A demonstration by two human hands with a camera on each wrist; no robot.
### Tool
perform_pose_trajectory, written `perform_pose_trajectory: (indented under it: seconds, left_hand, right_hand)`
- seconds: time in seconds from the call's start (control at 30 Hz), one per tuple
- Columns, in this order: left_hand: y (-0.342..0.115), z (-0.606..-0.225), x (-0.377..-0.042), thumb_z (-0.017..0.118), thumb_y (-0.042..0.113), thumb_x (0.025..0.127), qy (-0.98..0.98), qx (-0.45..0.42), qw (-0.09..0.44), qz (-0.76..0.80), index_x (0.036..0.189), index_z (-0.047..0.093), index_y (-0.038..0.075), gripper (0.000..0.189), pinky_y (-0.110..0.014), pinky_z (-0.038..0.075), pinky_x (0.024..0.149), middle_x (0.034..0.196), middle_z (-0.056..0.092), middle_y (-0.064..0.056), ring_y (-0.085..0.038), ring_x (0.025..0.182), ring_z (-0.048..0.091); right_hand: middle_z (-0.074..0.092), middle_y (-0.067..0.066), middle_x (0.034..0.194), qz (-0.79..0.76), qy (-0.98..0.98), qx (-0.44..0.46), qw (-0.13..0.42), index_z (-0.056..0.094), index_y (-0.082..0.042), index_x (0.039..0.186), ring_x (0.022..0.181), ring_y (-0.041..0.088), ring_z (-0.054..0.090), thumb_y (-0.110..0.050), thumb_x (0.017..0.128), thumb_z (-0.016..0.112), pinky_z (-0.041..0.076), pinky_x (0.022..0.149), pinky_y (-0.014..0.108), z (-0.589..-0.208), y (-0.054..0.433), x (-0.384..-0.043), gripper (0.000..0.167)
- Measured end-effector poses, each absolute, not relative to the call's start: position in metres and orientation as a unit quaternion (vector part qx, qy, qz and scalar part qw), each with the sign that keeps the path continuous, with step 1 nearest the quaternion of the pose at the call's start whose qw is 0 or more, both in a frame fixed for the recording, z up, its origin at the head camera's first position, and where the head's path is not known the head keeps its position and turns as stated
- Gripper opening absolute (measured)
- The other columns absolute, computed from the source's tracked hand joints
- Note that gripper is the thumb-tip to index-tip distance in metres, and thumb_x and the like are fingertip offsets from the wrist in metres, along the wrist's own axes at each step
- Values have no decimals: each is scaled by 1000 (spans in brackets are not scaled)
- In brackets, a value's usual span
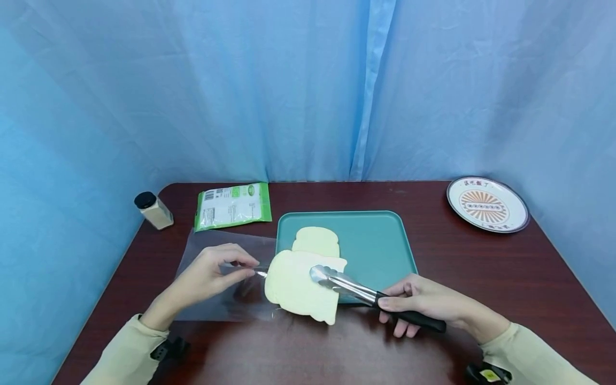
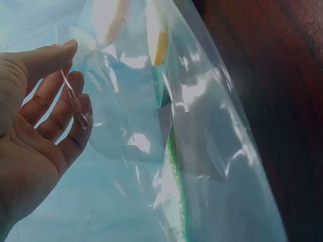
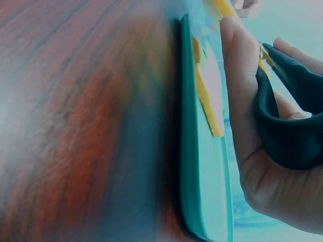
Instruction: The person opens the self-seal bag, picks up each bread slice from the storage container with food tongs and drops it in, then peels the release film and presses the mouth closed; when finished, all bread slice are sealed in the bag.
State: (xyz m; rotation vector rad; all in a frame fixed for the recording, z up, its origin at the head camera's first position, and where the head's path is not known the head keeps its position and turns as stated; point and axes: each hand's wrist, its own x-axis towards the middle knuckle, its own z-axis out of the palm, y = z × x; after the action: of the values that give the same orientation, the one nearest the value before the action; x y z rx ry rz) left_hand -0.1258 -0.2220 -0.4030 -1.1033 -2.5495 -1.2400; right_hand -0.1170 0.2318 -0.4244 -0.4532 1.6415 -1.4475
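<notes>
My right hand (image 1: 428, 302) grips the black handles of a pair of metal tongs (image 1: 353, 286). The tongs' rounded tip lies over a pale slice of bread (image 1: 293, 283), which is raised and tilted over the front left of a teal tray (image 1: 380, 240). Behind it, a second bread slice (image 1: 315, 240) rests on the tray, partly covered in the head view. My left hand (image 1: 212, 270) pinches the edge of a clear plastic bag (image 2: 136, 121) between thumb and fingers. In the left wrist view, bread shows through or past this film.
A green-and-white packet (image 1: 233, 206) lies behind the plastic, and a black-capped shaker jar (image 1: 156, 211) stands at the table's back left. Toward the back right sits a patterned white plate (image 1: 486, 206). Blue curtains (image 1: 308, 91) hang around the dark wooden table (image 1: 481, 278).
</notes>
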Motion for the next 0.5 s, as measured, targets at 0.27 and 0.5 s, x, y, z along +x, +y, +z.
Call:
perform_pose_trajectory:
  seconds: [0.27, 0.5]
  left_hand:
    - [-218, -405, -123, 77, 7, 91, -837, -353, 33, -416, 108, 77, 22, 22, -27, 54, 64, 99, 72, 3, -7, 85, 64]
    - [-213, -408, -121, 78, 4, 89, -820, -379, 37, -427, 107, 77, 12, 19, -23, 54, 70, 100, 73, 1, -10, 90, 66]
  right_hand:
    - [68, 31, 103, -569, 674, -181, 434, 68, 9, 115, 73, 20, 73, -21, 105, 58, 60, 61, 35, -421, 225, -119, 34]
    - [69, 24, 103, -579, 653, -183, 453, 66, 8, 123, 73, 19, 74, -20, 106, 56, 60, 62, 33, -425, 221, -122, 35]
